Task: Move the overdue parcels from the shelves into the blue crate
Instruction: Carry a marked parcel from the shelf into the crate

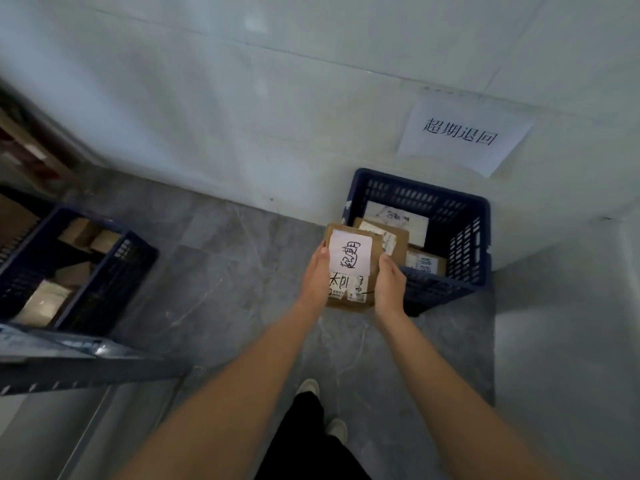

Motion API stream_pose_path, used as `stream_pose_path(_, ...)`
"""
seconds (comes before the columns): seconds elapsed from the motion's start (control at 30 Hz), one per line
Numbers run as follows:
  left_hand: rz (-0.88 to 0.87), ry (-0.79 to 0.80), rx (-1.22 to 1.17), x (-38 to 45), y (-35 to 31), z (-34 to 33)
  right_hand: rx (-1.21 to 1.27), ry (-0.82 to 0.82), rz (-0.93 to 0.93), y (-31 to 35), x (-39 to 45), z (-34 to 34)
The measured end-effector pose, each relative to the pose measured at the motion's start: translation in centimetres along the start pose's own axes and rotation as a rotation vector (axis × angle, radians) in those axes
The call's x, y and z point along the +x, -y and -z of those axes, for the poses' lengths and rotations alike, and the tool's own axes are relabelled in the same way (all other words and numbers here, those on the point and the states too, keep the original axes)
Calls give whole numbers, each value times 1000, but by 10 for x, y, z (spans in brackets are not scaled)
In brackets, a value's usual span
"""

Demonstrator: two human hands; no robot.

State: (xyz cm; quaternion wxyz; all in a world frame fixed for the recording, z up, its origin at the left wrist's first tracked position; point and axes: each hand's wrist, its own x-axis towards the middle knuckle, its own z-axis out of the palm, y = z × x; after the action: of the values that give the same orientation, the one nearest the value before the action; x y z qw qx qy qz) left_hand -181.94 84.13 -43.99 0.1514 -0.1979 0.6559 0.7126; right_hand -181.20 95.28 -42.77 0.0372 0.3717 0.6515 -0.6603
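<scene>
A small brown cardboard parcel (349,299) with a white handwritten label on top is held between both hands, just over the near left corner of the blue crate (467,237). My left hand (317,275) grips its left side and my right hand (389,282) grips its right side. The crate stands on the floor against the white wall, with several labelled cardboard parcels (398,237) lying inside it.
A paper sign (464,135) with handwritten characters hangs on the wall above the crate. A second blue crate (114,282) with boxes sits at the left, beside a blue shelf frame (69,362). Grey tiled floor lies between them; my legs and shoes show below.
</scene>
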Motion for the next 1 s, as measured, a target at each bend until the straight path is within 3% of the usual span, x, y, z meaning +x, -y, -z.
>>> stream_pose_path(0.4,144,217,148,79,-10,-138,66,-128,-109,34,108,88)
stream_pose_path(0.7,250,203,115,115,-15,-260,57,-127,-139,59,196,174)
stream_pose_path(1.0,389,254,178,183,-3,-323,12,-91,-182,62,274,197)
